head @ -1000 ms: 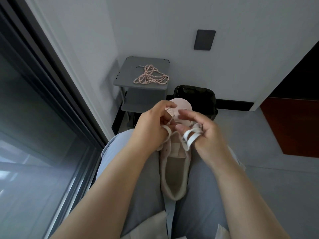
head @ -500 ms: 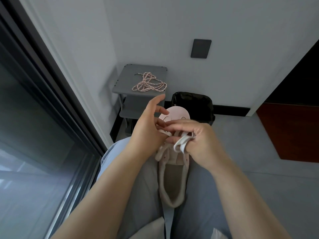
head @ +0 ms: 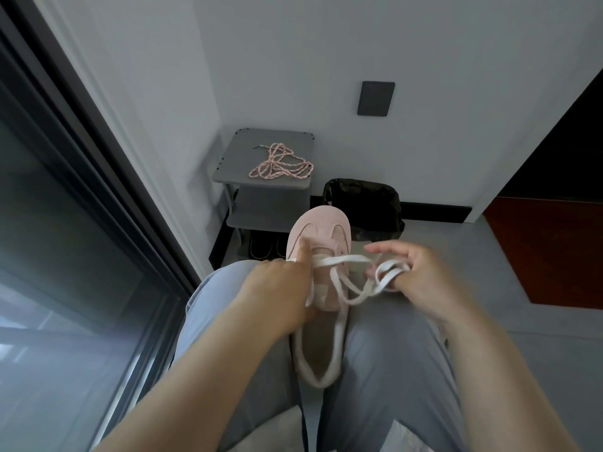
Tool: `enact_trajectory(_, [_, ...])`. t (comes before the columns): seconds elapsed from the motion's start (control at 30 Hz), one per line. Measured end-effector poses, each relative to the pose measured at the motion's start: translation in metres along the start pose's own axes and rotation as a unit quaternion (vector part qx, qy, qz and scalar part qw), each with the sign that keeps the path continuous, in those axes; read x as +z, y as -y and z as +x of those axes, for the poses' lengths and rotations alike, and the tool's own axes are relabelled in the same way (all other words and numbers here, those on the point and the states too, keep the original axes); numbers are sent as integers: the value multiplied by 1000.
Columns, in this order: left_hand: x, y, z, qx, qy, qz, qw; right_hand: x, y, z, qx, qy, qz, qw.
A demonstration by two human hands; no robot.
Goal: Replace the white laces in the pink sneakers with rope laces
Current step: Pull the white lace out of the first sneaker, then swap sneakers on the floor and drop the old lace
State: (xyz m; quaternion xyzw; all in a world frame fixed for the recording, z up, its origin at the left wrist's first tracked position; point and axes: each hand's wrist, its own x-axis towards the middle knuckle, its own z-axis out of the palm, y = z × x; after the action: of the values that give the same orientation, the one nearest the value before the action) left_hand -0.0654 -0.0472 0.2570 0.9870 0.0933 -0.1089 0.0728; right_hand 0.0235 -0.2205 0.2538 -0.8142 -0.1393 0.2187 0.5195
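Here the pink sneaker (head: 321, 230) lies wedged between the person's thighs, toe pointing away and opening toward the body, a position that seems chosen to pin it without needing a counter. The left hand (head: 277, 288) grips the shoe along its left side, thumb laid up across the vamp beside the eyelets, probably to brace it against the pull. The right hand (head: 421, 275) is closed round the white lace (head: 342, 261), with several loops gathered over its curled fingers. It is held out to the right so that the lace runs taut from the shoe, and 2 strands cross the tongue. On this showing, unlacing is well along but not done, since the lace is threaded near the toe. The rope laces (head: 280, 164) lie in a loose heap on top of the grey shelf (head: 235, 161) ahead, well apart from both hands. A black bin (head: 362, 200) stands just beside the shelf.
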Motion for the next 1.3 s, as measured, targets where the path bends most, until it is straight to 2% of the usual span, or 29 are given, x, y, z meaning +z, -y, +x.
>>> enact_trajectory(0.13, [7, -8, 10, -21, 27, -78, 996, 6, 6, -10, -35, 42, -160, 986])
enact_trajectory(0.23, [9, -6, 9, -38, -12, -134, 990, 16, 17, -13, -78, 61, -288, 952])
enact_trajectory(0.33, [6, 4, 12, -24, -54, -153, 987, 20, 23, -5, -53, 60, -350, 933])
enact_trajectory(0.43, [-1, 11, 24, -14, -90, -156, 984, 13, 28, 7, -46, 32, -330, 942])
enact_trajectory(0.5, [-6, 20, 41, -42, -93, -160, 982, 6, 37, 18, -55, 20, -305, 951])
enact_trajectory(0.6, [1, 39, 77, -90, -41, -139, 985, 0, 45, 39, -58, 6, -252, 966])
enact_trajectory(0.7, [36, 53, 106, -113, 3, -170, 979, 6, 29, 60, -63, 2, -180, 982])
enact_trajectory(0.8, [91, 69, 127, -127, 64, -141, 980, 20, -3, 74, -18, 3, -135, 991])
enact_trajectory(0.93, [155, 94, 148, -138, 135, -98, 976, 29, -25, 95, 25, 11, -169, 985])
enact_trajectory(1.07, [188, 97, 167, -194, 146, -185, 952, 26, -30, 113, 30, 9, -202, 979])
enact_trajectory(1.17, [209, 97, 179, -202, 156, -197, 947, 29, -30, 125, 65, 69, -235, 967])
enact_trajectory(1.23, [224, 104, 185, -197, 169, -169, 951, 33, -29, 132, 93, 108, -248, 958])
enact_trajectory(1.3, [233, 107, 189, -210, 171, -177, 946, 34, -27, 135, 94, 105, -252, 957])
